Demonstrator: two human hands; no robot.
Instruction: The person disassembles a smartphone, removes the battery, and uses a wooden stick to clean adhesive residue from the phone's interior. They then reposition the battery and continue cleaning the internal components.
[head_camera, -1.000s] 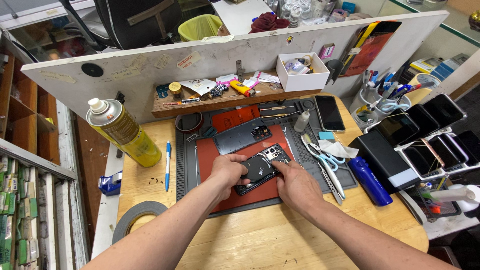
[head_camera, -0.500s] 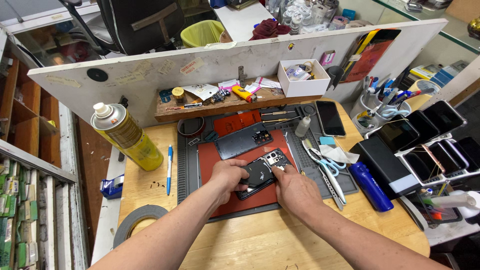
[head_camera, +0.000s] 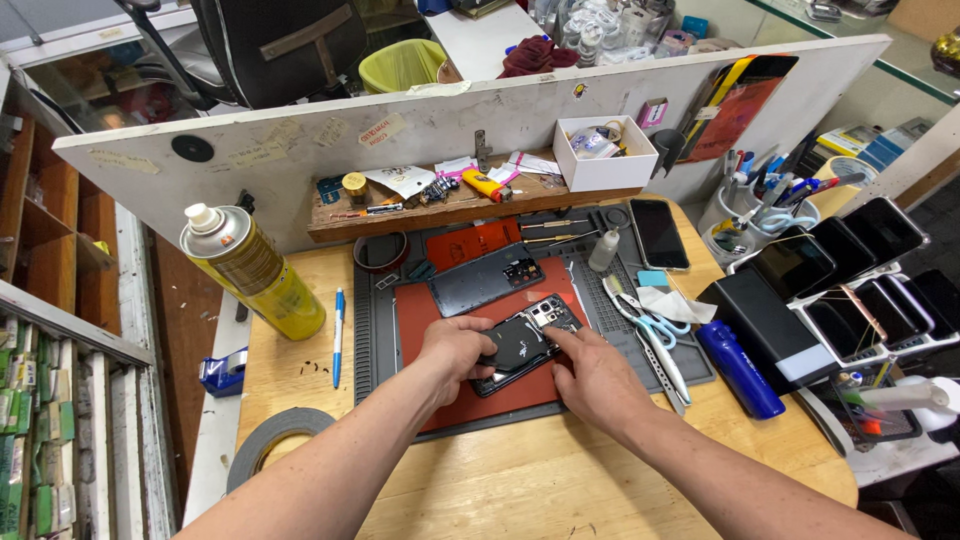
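Head camera, looking down: we hold an opened black phone (head_camera: 522, 345) on the red work mat (head_camera: 430, 310) near the middle of the desk (head_camera: 560, 470). Our left hand (head_camera: 455, 350) closes over the phone's 8 o'clock end, its fingers curled around the edge and gripping. Our right hand (head_camera: 595, 375) comes in from 4 o'clock, fingers (head_camera: 560, 337) drawn together and pressing on the exposed inner face near the camera cluster; we cannot tell whether they pinch a small part or tool.

A detached grey back cover (head_camera: 487, 280) lies just beyond the phone at 12 o'clock, with a red panel (head_camera: 470, 243) behind it. Scissors (head_camera: 650, 325) and tweezers rest beside the mat at 3 o'clock, a blue cylinder (head_camera: 738, 368) near them. A yellow spray can (head_camera: 255, 272) stands tilted at 10 o'clock, a blue pen (head_camera: 338, 335) next to it, and a tape roll (head_camera: 270, 445) at 8 o'clock.

In our judgement, the main risk is pressure: pushing too hard on the bare internals could crack a component or tear a flex cable. The phone sits at an angle in the left hand's grip, so a slip could skid it across the mat into the back cover. Any loose screws could roll off among the clutter.
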